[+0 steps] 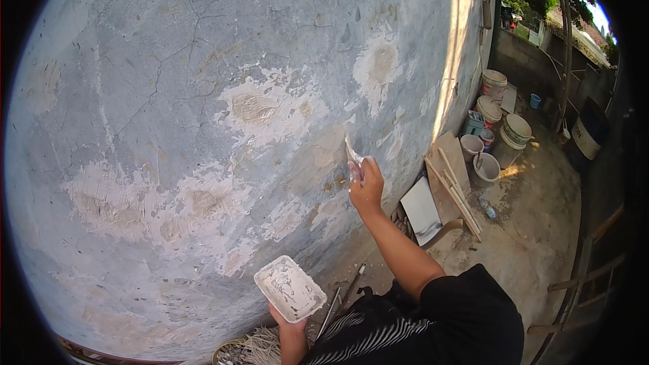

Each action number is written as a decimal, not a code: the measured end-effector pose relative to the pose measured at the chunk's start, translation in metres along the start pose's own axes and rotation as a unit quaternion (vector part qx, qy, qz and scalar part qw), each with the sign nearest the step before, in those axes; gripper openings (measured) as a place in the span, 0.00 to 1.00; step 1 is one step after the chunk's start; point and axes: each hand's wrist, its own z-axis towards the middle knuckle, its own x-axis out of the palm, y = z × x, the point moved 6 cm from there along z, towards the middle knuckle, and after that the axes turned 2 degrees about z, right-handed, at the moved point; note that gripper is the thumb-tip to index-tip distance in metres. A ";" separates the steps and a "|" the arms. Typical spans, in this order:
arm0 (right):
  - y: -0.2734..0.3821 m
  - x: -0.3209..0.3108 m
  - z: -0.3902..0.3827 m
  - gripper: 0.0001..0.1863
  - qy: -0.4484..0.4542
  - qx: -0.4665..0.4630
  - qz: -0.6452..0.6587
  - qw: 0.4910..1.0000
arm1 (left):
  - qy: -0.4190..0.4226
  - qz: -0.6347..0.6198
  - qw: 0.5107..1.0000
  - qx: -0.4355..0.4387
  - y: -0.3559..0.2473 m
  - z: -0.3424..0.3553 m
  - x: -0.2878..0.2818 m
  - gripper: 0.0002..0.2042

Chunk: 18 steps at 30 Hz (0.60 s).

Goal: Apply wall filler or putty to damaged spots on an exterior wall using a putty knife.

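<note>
Putty knife [352, 153] at the patched wall [135, 108]: I had it gripped in the right hand [366, 186], while the left hand [289, 323], fingers mostly hidden, held the white tray [307, 310] below, presumably for easy refills.

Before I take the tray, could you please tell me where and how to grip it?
Probably grip the tray by its upper rim, coming from above: that raised edge is free, while the left hand supports the tray's lower end.
</note>
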 end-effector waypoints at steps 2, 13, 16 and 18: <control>0.026 0.021 -0.038 0.07 0.064 -0.020 0.035 0.997 | 0.001 -0.006 1.000 0.012 0.002 0.003 -0.002 0.26; 0.006 -0.021 0.017 0.03 -0.030 -0.015 0.080 0.996 | 0.010 -0.035 0.999 0.014 -0.010 -0.006 0.002 0.25; 0.027 0.007 0.014 0.03 0.015 -0.005 0.067 0.998 | 0.017 -0.016 1.000 0.018 -0.008 -0.006 -0.003 0.26; 0.065 0.026 -0.027 0.05 0.078 -0.091 0.028 0.992 | 0.019 -0.001 1.000 0.021 -0.008 -0.004 -0.002 0.26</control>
